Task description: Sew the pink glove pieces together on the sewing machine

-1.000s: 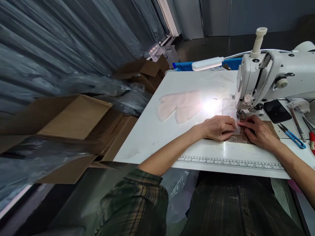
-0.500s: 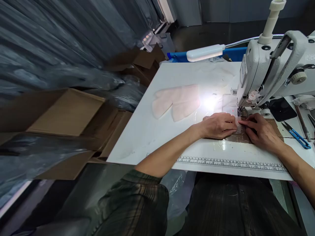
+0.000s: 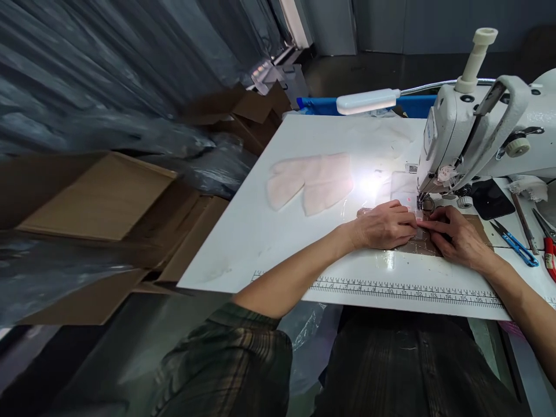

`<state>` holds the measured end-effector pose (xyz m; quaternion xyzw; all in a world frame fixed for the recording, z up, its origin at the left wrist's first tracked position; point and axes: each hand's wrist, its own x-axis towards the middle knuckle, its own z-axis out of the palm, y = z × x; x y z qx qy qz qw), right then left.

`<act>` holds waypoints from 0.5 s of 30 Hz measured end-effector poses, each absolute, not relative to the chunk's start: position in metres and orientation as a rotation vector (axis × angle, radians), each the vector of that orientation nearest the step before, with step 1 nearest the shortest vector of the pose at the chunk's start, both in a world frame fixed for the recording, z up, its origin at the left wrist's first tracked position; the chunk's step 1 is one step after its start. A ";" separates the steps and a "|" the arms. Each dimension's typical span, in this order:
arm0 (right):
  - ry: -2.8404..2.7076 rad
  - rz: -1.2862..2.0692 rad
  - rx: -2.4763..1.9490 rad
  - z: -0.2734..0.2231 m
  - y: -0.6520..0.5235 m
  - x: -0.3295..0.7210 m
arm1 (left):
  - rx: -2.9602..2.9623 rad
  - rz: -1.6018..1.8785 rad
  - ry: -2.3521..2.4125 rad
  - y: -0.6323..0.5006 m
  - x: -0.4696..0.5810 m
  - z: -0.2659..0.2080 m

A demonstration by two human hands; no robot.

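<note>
Under the needle of a white sewing machine [image 3: 447, 139] lies a small pale pink fabric piece [image 3: 419, 216], partly covered by fingers. My left hand [image 3: 386, 225] is closed, its curled fingers pressing on the fabric's left side, just in front of the presser foot [image 3: 420, 201]. From the other side, my right hand [image 3: 458, 236] pinches the fabric's edge, index finger stretched toward the needle. Both hands rest over a brown, shiny taped sheet [image 3: 419, 246]. Further left on the table, a pale pink mitten-like cut piece [image 3: 310, 182] lies flat.
A ruler strip [image 3: 391, 288] runs along the front edge of the white table [image 3: 243, 231]. Blue thread snips [image 3: 516, 243], a black phone-like slab [image 3: 492, 198] and red-handled pliers [image 3: 549, 259] lie right. A lamp [image 3: 368, 102] hangs behind; open cardboard boxes [image 3: 99, 197] stand left.
The view has shifted slightly, bringing the red-handled tool into sight at the right. Both hands stay at the needle on the fabric, with little visible movement.
</note>
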<state>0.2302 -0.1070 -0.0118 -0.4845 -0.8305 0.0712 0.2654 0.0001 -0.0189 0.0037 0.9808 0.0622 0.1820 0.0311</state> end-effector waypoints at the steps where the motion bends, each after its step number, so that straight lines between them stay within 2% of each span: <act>1: -2.246 0.180 -1.319 -0.012 -0.107 0.230 | 3.033 0.532 0.169 -0.019 0.000 0.005; 7: -2.265 0.163 -1.423 -0.007 -0.109 0.226 | 3.075 0.384 0.181 -0.023 -0.002 0.014; 15: -2.336 0.035 -1.539 0.001 -0.105 0.219 | 3.084 0.358 0.251 -0.021 -0.002 0.014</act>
